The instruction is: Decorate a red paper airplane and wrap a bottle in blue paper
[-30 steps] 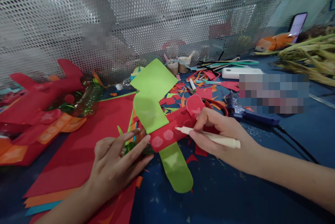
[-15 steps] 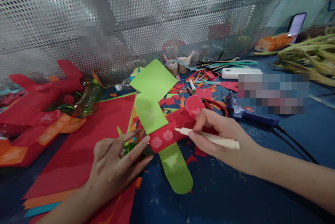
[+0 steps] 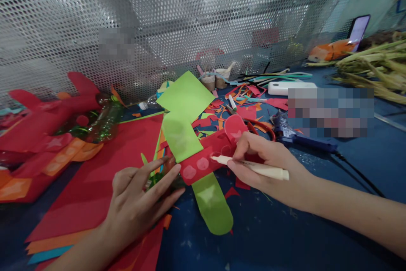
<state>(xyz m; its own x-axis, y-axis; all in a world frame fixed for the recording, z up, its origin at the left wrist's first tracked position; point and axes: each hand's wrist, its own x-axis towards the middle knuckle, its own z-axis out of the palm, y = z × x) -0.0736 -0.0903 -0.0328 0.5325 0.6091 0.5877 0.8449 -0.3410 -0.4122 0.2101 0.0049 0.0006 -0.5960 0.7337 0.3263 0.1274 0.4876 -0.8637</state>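
Right grip (image 3: 272, 161), closed, pinches a cream marker (image 3: 261, 169), its tip at the red paper wrap (image 3: 196, 169); left grip (image 3: 135, 195), fingers parted, holds the bottle (image 3: 171, 164) by its left end.

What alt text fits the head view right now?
The right hand holds a pale marker, its tip at an outlined circle on a red-covered bottle model with green flaps; two other circles are filled. The left hand touches the model. Paper scraps and a blue glue gun lie beyond.
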